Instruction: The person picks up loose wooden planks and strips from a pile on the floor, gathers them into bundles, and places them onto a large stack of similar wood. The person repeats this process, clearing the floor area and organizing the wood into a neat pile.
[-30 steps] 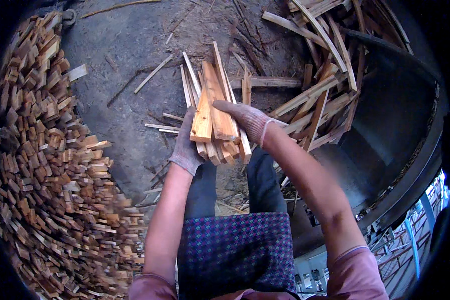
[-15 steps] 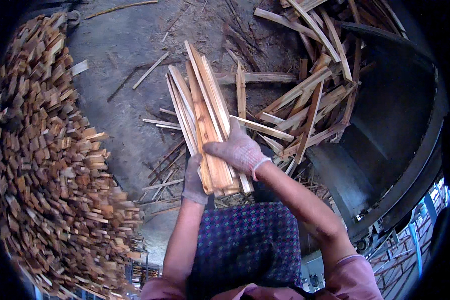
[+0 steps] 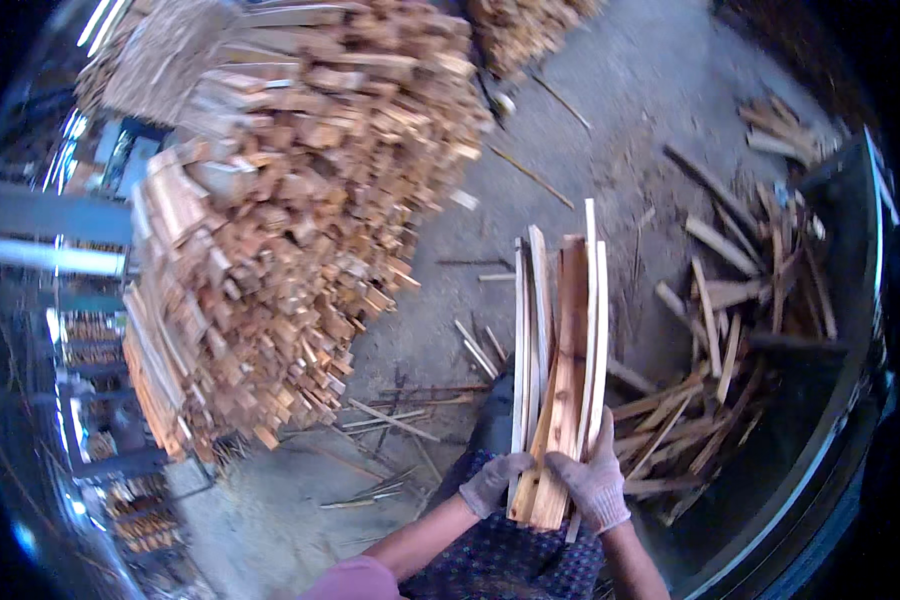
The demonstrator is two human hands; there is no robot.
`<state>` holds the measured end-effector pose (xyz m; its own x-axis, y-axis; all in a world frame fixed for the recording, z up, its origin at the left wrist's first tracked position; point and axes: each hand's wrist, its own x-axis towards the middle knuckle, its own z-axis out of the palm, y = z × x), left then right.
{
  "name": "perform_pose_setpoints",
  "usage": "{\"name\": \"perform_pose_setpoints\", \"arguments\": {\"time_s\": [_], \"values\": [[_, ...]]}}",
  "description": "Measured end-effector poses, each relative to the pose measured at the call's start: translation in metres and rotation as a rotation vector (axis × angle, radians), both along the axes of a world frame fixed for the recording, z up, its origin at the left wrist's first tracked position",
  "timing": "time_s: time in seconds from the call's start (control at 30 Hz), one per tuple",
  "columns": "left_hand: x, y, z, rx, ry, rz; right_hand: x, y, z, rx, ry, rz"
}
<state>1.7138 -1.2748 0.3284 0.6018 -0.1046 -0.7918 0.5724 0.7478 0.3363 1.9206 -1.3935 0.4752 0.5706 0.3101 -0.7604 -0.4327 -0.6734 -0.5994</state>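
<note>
bundle of wood strips (image 3: 560, 360) upright, long axis pointing away from the body | left hand (image 3: 495, 483) and right hand (image 3: 595, 482), gloved, clasp its lower end | stacked woodpile (image 3: 270, 230) left | loose offcuts (image 3: 730, 330) right on floor (image 3: 610, 120)

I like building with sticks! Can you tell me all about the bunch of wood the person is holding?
The bundle of wooden slats is a handful of long, thin, rough-cut strips, pale and orange-brown, standing nearly upright and fanned slightly at the top. The gloved left hand and right hand grip its lower end from both sides, above the dusty floor.
</note>
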Motion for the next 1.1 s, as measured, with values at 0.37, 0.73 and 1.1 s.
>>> {"name": "perform_pose_setpoints", "arguments": {"time_s": [0.37,0.73,1.1], "values": [[0.032,0.132,0.216,0.148,-0.344,0.410,0.014,0.137,0.186,0.458,-0.435,0.328],[0.133,0.472,0.393,0.832,-0.498,0.912,0.109,0.567,0.311,0.632,-0.687,0.978],[0.059,0.643,0.287,2.420,0.615,-0.073,0.088,0.671,0.158,0.634,-1.147,0.786]]}}
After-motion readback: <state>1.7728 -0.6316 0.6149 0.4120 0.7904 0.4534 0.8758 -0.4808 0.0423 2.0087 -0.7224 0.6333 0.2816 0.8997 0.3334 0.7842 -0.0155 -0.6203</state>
